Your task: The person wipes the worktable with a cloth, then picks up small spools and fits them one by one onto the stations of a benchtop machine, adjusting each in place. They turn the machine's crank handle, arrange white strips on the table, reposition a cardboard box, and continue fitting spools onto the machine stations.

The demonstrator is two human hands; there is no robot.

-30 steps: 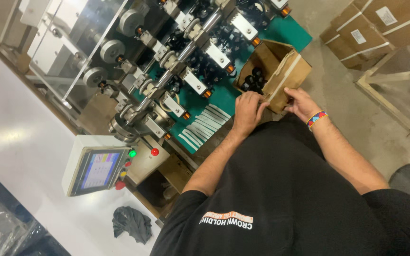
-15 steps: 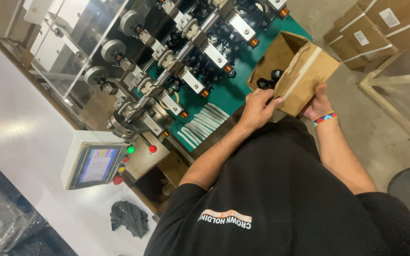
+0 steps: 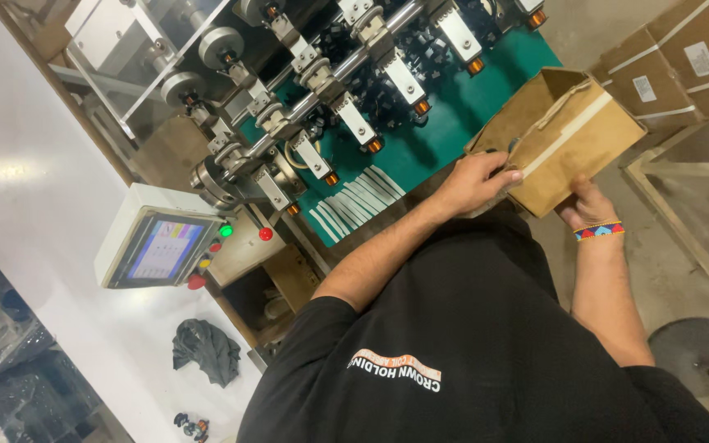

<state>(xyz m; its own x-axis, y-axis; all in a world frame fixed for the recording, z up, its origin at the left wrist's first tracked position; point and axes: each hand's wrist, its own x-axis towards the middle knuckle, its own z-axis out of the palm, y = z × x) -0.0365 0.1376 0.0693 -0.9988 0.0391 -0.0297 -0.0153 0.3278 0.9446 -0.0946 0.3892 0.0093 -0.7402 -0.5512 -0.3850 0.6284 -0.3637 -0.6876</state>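
Note:
An open brown cardboard box (image 3: 572, 131), sealed with a strip of pale tape, is held tilted at the edge of the green machine bed (image 3: 445, 123). My left hand (image 3: 473, 182) grips the box's near rim, fingers over the edge. At the lower right corner my right hand (image 3: 586, 205), with a coloured beaded bracelet on the wrist, holds the box from underneath. Its contents are mostly hidden; only a dark spot shows at the rim.
A machine with a row of spindles with orange tips (image 3: 346, 82) runs along the bed. White strips (image 3: 354, 201) lie on the green surface. A control screen with coloured buttons (image 3: 162, 246) stands left. Stacked cardboard boxes (image 3: 683, 57), a wooden frame (image 3: 683, 213) and a black cloth (image 3: 205, 349) are nearby.
The box has been lifted off the bed's edge and tipped to the right. My right hand slid from its side to beneath it, and my left hand followed on the rim.

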